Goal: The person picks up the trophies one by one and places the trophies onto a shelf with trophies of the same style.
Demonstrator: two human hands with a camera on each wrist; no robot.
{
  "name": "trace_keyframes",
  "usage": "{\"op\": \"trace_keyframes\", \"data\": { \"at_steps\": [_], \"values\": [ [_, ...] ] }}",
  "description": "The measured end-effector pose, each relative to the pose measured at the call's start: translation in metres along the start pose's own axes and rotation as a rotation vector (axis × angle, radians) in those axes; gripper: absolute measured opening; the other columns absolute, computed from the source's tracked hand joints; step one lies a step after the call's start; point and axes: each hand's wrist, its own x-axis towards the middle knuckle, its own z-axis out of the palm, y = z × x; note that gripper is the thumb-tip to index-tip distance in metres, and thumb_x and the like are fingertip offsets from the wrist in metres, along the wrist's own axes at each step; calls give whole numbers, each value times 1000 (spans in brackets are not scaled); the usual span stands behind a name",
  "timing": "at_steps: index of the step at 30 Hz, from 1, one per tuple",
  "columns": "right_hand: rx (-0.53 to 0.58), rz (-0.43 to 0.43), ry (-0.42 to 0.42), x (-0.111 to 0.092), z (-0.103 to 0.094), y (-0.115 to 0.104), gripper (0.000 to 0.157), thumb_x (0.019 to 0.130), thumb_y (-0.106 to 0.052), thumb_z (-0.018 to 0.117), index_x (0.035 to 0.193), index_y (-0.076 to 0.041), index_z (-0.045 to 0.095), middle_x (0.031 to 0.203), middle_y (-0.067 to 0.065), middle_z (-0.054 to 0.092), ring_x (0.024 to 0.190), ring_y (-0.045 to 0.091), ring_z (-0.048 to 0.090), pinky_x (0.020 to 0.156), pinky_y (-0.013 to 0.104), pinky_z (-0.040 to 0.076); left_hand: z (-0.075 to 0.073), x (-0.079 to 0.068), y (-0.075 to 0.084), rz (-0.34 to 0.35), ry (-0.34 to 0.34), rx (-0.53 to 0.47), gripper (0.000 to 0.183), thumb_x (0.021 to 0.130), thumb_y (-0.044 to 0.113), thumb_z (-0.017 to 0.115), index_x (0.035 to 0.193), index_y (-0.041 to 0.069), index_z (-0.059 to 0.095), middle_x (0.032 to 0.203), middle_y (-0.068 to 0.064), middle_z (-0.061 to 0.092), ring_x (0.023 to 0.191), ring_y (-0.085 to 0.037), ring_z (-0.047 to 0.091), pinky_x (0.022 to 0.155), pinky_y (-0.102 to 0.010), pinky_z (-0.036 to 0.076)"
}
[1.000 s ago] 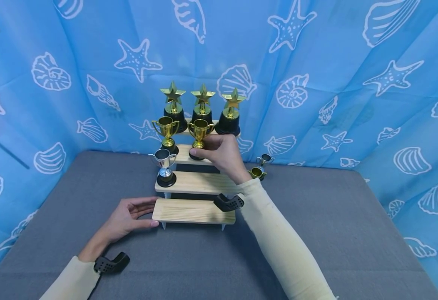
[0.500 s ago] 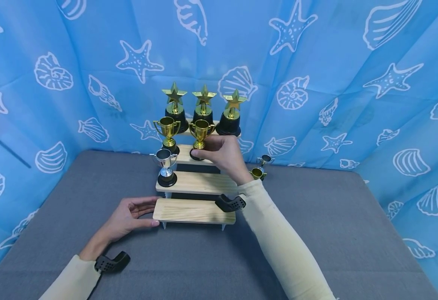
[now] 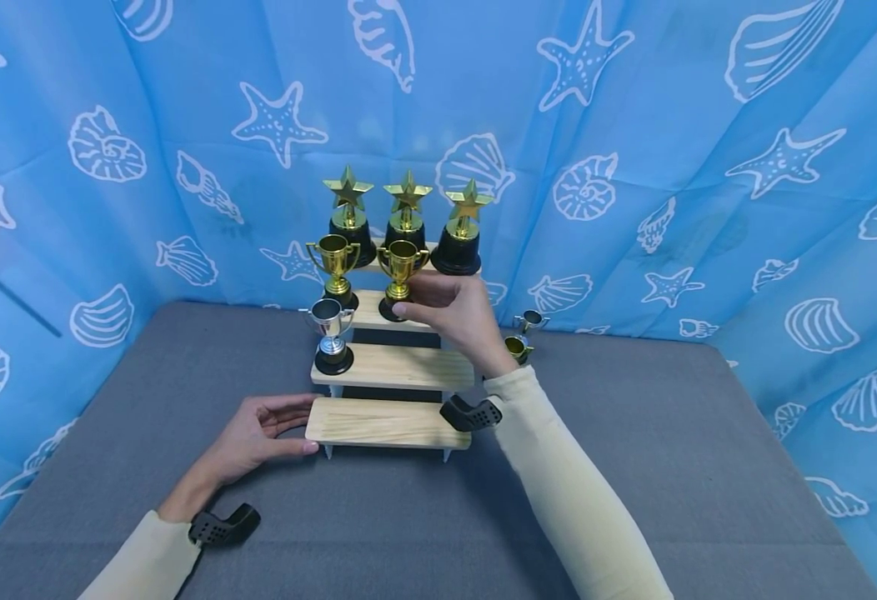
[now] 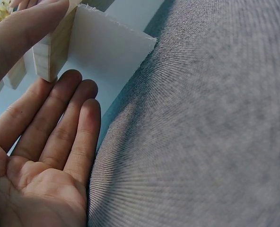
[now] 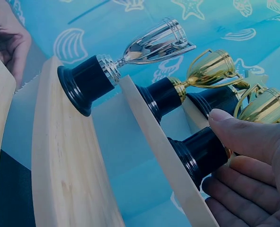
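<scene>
A wooden tiered stand (image 3: pixel 389 422) holds small trophies. On its second-highest step stand two gold cup trophies, one at the left (image 3: pixel 336 258) and one in the middle (image 3: pixel 402 260). My right hand (image 3: pixel 463 317) is around the right side of the middle cup's black base, thumb in front and fingers behind. In the right wrist view the thumb (image 5: pixel 244 130) lies by the top of that base, and the fingers look loose. A silver cup trophy (image 3: pixel 331 325) stands one step lower, at the left. My left hand (image 3: pixel 258 433), fingers nearly straight, touches the lowest step's left end.
Three gold star trophies (image 3: pixel 407 204) with black bases line the top step. To the right, behind my right forearm, a silver cup (image 3: pixel 532 319) and a gold cup (image 3: pixel 517 347) stand on the grey cloth (image 3: pixel 633 433). A blue seashell-print curtain (image 3: pixel 423 108) hangs behind.
My right hand has shifted slightly right, and its thumb has drawn back across the base. The gold cup has stayed in place on the step. My left hand has kept still.
</scene>
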Motion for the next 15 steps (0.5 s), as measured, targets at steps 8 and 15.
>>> {"op": "trace_keyframes", "data": {
  "at_steps": [8,15],
  "values": [
    [-20,16,1,-10,-7,0,50,86,-20,84,130,-5,68,128,10,69,114,22,68,97,31,57,0,-1,0,2,-2,2,67,82,0,82,139,-14,49,138,-34,54,115,-10,64,100,-26,53],
    [-20,14,12,-25,-14,0,53,86,-22,84,133,-5,66,128,10,69,117,19,66,99,28,55,-1,-1,-1,15,-6,-2,67,82,-1,82,139,-14,49,138,-33,54,115,-11,64,100,-27,53]
  ]
}}
